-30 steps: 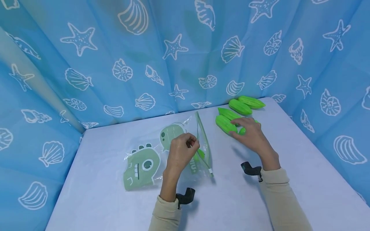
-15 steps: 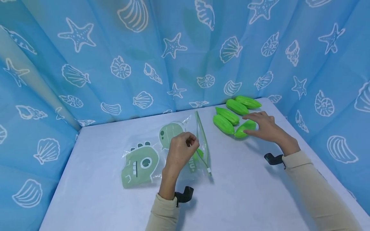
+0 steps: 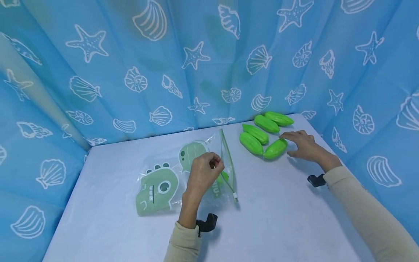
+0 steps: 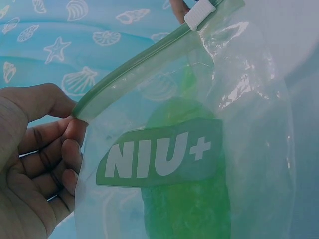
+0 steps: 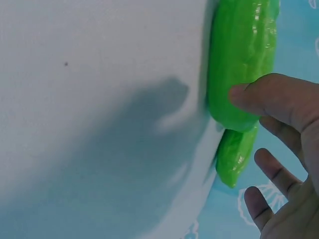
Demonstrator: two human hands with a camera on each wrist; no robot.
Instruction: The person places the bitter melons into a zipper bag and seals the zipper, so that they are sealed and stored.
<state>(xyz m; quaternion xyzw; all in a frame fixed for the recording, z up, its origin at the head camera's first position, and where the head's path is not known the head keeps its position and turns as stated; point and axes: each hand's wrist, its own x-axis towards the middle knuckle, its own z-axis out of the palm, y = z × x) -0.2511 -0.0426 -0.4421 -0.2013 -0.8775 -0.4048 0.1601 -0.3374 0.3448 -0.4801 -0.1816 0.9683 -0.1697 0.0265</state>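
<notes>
In the head view, my left hand (image 3: 204,171) pinches the open-end edge of a clear zip bag (image 3: 157,193) printed with green cartoon creatures. The left wrist view shows thumb and fingertips on the green zip strip (image 4: 144,55), with a white slider (image 4: 200,14) farther along it. Inside the bag lies a green ridged vegetable, like a cucumber or bitter melon (image 4: 187,211), seen through the plastic. My right hand (image 3: 304,143), fingers spread and bent, hovers at the right end of the nearest loose green vegetable (image 3: 275,149). Whether it touches is unclear.
Several more green vegetables (image 3: 251,143) lie behind and left of that one, toward the table's far right corner. A white cloth covers the table (image 3: 262,225). Blue curtains (image 3: 203,80) with shell and starfish prints hang close around the back and sides.
My right hand has moved right from above the vegetables, uncovering the nearest one, which stays in about the same place. My left hand keeps its pinch on the bag.
</notes>
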